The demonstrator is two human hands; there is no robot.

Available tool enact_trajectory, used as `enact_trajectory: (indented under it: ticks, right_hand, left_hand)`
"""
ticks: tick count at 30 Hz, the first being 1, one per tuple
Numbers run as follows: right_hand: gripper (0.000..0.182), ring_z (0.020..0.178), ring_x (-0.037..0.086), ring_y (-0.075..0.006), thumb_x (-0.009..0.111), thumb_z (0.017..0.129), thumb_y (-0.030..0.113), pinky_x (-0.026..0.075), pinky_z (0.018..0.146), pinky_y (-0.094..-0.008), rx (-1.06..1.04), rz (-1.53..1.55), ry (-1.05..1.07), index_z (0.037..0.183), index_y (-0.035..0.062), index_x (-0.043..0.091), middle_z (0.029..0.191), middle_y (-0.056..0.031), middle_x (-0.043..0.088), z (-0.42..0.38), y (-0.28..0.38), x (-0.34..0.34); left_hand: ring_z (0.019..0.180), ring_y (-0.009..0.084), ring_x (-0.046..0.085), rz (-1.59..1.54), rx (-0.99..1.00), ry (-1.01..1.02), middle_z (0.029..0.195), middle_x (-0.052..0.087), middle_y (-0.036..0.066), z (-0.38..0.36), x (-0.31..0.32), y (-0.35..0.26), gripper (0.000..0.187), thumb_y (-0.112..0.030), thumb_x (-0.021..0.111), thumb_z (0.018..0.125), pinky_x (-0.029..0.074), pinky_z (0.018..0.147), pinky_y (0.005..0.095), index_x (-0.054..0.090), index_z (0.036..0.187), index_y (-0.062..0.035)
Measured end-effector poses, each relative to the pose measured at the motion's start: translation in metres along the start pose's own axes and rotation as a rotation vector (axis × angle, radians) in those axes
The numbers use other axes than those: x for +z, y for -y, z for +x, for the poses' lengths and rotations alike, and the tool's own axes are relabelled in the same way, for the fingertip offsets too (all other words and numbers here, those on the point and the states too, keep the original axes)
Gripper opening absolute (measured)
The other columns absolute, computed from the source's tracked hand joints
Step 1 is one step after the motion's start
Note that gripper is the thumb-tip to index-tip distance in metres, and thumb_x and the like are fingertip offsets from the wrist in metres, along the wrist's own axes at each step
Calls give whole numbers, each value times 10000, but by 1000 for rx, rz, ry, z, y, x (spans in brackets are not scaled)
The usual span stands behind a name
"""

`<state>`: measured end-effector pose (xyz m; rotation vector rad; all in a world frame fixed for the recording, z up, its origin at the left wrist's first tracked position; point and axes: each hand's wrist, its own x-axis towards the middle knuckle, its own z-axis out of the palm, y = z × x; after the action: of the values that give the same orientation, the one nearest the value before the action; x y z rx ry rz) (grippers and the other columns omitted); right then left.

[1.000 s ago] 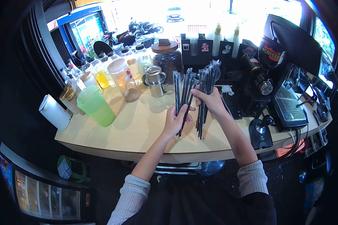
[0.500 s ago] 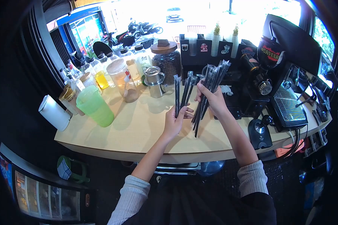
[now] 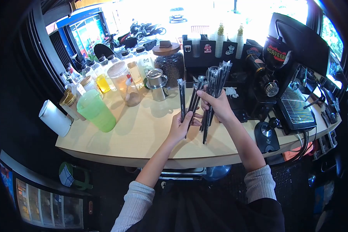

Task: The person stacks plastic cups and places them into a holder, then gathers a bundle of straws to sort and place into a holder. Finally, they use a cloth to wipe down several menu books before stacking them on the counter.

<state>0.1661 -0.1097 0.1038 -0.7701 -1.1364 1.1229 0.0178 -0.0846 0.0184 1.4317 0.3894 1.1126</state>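
Observation:
Several black straws in clear wrappers [image 3: 182,96] stand upright in my left hand [image 3: 182,125], its fingers closed round their lower part. My right hand [image 3: 216,104] grips a thicker bunch of wrapped black straws [image 3: 221,77], whose lower ends stick out below the palm. The right thumb and fingertips reach to the straws at the left hand's right side, and the two bunches nearly meet there. Both hands are above the wooden counter [image 3: 150,135], in front of a metal drip coffee filter [image 3: 156,83] and a jar of dark coffee beans [image 3: 168,63].
A green pitcher [image 3: 96,110], a white container [image 3: 55,118] and a clear lidded jar [image 3: 123,83] stand left, with bottles behind. A black holder [image 3: 197,48] with stacked cups is at the back. The grinder [image 3: 272,58], espresso machine [image 3: 297,112] and tamping stand [image 3: 266,137] occupy the right.
My right hand has shifted left toward the left hand, thumb now at the left bunch. The straws in the left hand have spread apart, and the right bunch stands more upright.

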Motion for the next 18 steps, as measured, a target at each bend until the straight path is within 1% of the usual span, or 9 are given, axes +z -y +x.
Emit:
enact_trajectory:
  ticks: [4,16,18]
  right_hand:
    - [186,449,435,-63,646,795,82,356,426,-210,-34,-37,-7,873,61,478,545,18,447,0,-1,-1]
    - [179,442,440,-66,644,802,99,362,432,-210,-69,-59,-47,878,47,491,544,14,459,-1,-3,-2]
    - [167,441,436,-62,644,802,104,362,432,-209,-58,-51,-44,877,39,509,539,16,459,-1,-3,-2]
  left_hand:
    - [710,194,642,-11,-9,10,891,623,159,1,0,-1,433,-312,406,938,529,672,274,463,1155,59]
    - [712,200,643,-29,-14,3,883,624,173,1,1,-3,438,-314,387,943,532,674,277,477,1100,85]
    - [649,163,628,6,-31,-16,866,628,159,1,2,-4,448,-330,384,943,520,616,251,487,1096,79]
